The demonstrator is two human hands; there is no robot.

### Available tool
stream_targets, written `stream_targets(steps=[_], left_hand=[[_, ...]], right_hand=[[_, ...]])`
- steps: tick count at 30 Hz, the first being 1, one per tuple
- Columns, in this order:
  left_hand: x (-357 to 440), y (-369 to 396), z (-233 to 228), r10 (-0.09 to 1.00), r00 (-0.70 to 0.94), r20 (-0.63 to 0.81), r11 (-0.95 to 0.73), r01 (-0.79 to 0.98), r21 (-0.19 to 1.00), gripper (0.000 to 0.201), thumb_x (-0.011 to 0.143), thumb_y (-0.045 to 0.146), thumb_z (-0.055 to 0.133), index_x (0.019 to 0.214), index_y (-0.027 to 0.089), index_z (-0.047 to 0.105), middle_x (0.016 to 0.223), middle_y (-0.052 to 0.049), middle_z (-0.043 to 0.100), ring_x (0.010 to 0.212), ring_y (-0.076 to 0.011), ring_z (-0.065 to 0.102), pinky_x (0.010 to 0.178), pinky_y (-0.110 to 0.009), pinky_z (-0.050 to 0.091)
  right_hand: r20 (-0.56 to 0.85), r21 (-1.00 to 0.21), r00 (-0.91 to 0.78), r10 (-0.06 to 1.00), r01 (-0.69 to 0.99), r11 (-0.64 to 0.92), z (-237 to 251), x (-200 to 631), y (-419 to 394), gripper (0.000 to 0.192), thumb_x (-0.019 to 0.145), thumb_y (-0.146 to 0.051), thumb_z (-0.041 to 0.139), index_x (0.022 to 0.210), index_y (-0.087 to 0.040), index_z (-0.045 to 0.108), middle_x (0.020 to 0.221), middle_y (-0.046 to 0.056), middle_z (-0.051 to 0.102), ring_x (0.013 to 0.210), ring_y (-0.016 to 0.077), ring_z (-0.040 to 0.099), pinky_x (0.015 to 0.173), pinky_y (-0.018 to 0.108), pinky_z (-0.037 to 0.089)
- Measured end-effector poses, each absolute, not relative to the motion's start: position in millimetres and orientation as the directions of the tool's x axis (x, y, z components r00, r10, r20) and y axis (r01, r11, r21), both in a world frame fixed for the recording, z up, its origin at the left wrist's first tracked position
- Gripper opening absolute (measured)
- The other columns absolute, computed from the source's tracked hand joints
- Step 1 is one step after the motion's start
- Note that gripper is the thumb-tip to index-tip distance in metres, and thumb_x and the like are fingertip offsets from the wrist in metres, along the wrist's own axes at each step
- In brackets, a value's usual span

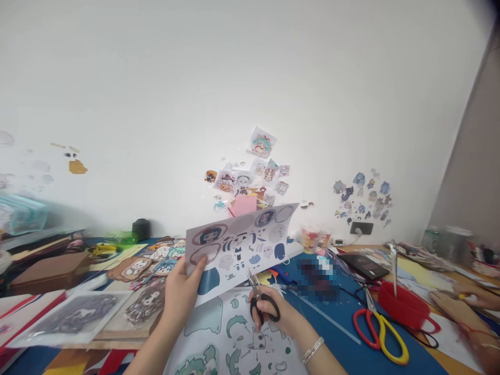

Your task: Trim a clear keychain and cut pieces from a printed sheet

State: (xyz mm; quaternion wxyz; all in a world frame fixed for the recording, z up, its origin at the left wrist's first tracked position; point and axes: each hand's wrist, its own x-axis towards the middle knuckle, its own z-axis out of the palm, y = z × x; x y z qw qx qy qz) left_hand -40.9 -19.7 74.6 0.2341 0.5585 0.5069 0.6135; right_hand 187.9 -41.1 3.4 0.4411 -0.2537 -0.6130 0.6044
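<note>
The left hand (187, 287) pinched a white printed paper sheet (244, 245); below it, the right hand (282, 306) grasped black-handled metal scissors (255, 293).

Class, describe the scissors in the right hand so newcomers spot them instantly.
At the blue tabletop, find the right hand below the raised printed sheet. It holds the scissors; being black-handled sets them apart from the red and yellow pair lying nearby.

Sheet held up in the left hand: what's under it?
Below the held sheet, a second sheet with green printed shapes shows, partly blocked by the right hand and scissors. Whatever lies directly behind the held sheet is covered.
</note>
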Motion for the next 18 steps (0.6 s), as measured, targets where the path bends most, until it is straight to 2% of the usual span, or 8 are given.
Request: stream_targets(steps=[7,12,18], left_hand=[[-39.9,-19.3,76.5,0.863,-0.275,0.423,-0.359,0.254,0.898,0.033,0.07,0.049,0.054,0.089,0.022,0.058,0.092,-0.002,0.067,0.092,-0.0237,0.057,0.073,-0.027,0.044],[-39.6,-20.4,76.1,0.882,-0.218,0.418,-0.348,0.297,0.889,0.035,0.07,0.05,0.052,0.09,0.022,0.058,0.095,-0.003,0.067,0.091,-0.0242,0.058,0.075,-0.028,0.044],[-34.0,-19.1,73.1,0.901,-0.158,0.404,-0.345,0.303,0.888,0.039,0.07,0.051,0.052,0.093,0.02,0.058,0.098,-0.006,0.066,0.093,-0.0264,0.058,0.078,-0.033,0.044]], right_hand=[[0.222,-0.967,-0.464,0.857,-0.219,0.132,3.2,191.2,-42.6,0.029,0.075,-0.038,0.06,0.09,-0.013,0.052,0.054,0.0,0.058,0.044,0.0102,0.051,0.044,0.02,0.041],[0.23,-0.964,-0.473,0.851,-0.228,0.134,5.0,190.0,-43.3,0.028,0.076,-0.037,0.06,0.09,-0.013,0.052,0.056,0.001,0.058,0.046,0.0106,0.052,0.045,0.021,0.042],[0.259,-0.953,-0.442,0.859,-0.264,0.151,-0.7,189.0,-38.7,0.034,0.076,-0.042,0.059,0.091,-0.012,0.052,0.055,0.001,0.057,0.046,0.0109,0.051,0.044,0.021,0.041]])
